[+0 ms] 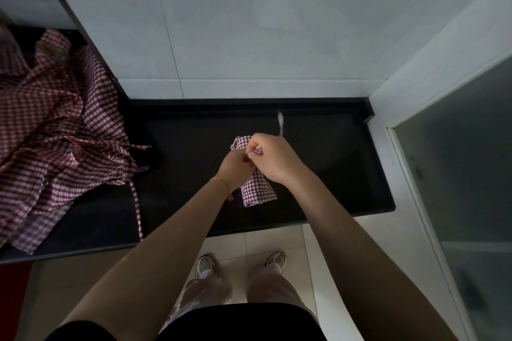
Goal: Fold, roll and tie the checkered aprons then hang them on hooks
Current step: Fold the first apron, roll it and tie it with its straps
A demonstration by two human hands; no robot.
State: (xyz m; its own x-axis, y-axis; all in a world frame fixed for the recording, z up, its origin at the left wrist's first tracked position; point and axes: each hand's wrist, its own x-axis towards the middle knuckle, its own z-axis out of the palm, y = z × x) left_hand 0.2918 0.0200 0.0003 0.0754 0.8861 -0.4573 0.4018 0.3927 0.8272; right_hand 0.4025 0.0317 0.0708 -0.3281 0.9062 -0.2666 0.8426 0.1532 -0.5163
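A rolled red-and-white checkered apron [258, 188] lies on the black counter [332, 174], its far end showing at the top beside my knuckles. Both hands meet over the middle of the roll. My left hand [235, 167] has its fingers curled on the roll and its strap. My right hand [273, 158] pinches a thin checkered strap end between thumb and fingers. The knot area is hidden under my fingers.
A heap of unfolded checkered aprons [52, 130] covers the counter's left side, with straps trailing over the front edge [137, 210]. A white tiled wall [249, 22] stands behind. A frosted glass panel [457, 174] closes the right. My shoes stand on the pale floor tiles.
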